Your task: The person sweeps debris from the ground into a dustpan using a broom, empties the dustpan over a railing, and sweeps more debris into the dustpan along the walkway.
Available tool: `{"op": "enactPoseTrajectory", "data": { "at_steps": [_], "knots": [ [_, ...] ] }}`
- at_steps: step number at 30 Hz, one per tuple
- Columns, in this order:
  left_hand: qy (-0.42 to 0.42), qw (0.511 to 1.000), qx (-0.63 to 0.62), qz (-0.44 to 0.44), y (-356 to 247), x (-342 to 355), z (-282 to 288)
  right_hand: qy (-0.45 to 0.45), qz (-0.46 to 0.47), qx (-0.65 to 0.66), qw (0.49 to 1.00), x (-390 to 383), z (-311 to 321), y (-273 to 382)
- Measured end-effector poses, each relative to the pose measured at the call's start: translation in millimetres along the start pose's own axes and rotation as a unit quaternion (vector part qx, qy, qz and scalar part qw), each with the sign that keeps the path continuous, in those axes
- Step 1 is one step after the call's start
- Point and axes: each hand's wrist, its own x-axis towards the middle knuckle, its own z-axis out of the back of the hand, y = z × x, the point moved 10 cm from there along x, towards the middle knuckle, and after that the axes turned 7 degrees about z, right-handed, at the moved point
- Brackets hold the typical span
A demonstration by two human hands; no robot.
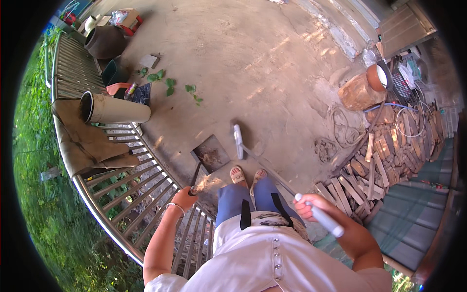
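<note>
Head view: the left hand [184,198] clasps a dark square dustpan [210,141] (the right hand [312,206], a grey-white long-handled broom [238,141]); tilting could spill debris [210,156].

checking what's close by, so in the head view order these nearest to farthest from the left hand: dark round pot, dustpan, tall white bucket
From the left hand:
1. Dustpan: held by its handle, pan ahead and rightward
2. Tall white bucket: farther ahead, on the left
3. Dark round pot: farthest, toward the view's upper left
</note>
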Motion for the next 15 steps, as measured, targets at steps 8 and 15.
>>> {"op": "enactPoseTrajectory", "data": {
  "at_steps": [8,15],
  "knots": [
    [0.001,1.0,0.022,0.001,-2,-11,-5,-0.066,0.055,-0.327,0.941,-44,-16,24],
    [0.004,1.0,-0.011,-0.006,13,4,-8,-0.185,0.134,-0.688,0.689,16,-12,50]
  ]
}}
